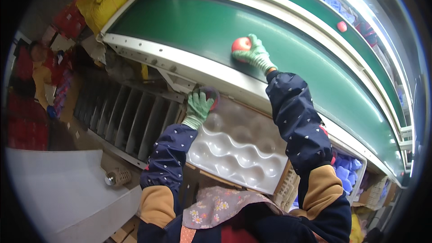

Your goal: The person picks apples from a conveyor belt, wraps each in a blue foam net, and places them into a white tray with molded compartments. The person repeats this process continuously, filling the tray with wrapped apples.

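Note:
My right hand (253, 52), in a striped green glove, grips a red apple (241, 44) over the green conveyor belt (189, 23). Whether the apple touches the belt I cannot tell. In a matching glove, my left hand (198, 105) is on a red fruit with a purple rim around it (213, 98), probably an apple in a foam net. That fruit is partly hidden by the fingers and sits at the far left corner of a white moulded tray (233, 155). The tray has rounded hollows and lies in a cardboard box (281, 180) before me.
A roller conveyor (128, 118) runs left of the box. Purple foam nets fill a white crate (347, 172) at the right. Another apple (342, 26) lies on the farther belt. At the left are a white surface (57, 182) and another person (47, 74).

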`<state>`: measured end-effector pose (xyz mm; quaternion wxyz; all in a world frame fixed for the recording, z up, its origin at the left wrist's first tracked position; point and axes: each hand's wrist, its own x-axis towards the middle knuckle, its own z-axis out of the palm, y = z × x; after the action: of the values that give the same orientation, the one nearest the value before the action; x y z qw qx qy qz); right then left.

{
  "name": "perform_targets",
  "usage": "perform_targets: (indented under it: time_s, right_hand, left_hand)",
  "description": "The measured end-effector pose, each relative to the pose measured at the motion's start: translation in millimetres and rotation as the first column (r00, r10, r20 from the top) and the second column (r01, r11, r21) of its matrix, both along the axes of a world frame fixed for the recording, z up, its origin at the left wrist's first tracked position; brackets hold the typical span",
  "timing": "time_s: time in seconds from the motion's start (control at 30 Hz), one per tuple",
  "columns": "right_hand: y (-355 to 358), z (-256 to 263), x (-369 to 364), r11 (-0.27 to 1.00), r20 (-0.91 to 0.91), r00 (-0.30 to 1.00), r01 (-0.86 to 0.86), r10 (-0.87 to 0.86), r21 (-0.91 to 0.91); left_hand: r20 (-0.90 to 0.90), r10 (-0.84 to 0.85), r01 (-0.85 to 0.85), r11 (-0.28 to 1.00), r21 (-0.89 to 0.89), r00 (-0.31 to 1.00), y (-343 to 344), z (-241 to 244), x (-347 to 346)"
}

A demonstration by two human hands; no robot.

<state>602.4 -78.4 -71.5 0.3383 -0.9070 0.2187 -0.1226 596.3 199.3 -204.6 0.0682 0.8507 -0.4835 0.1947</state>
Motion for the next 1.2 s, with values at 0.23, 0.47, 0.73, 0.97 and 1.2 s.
perform_targets:
  time_s: [0.23,0.47,0.73,0.97,1.2]
  right_hand:
    - [22,40,-89,0.433,0.304,0.952,-0.285,0.026,0.855]
    - [21,36,-219,0.334,0.331,0.929,-0.263,-0.166,0.905]
    - [28,-11,-372,-0.005,0.135,0.891,-0.153,-0.433,0.988]
    - [51,0,-490,-0.024,0.038,0.695,-0.079,-0.718,0.997]
    - [47,-10,-637,0.418,-0.130,0.707,0.544,-0.695,0.727]
  left_hand:
    - [-0.120,0.124,-0.125,0.992,0.000,0.985,22,-6,-7]
    - [-0.194,0.186,-0.171,0.981,0.092,0.963,4,-8,-1]
    - [-0.415,0.115,-0.167,0.982,-0.091,0.903,17,9,-5]
    - [-0.387,0.207,-0.253,0.965,-0.072,0.899,31,23,3]
    - [-0.552,-0.003,-0.340,0.785,-0.519,0.834,26,47,-46]
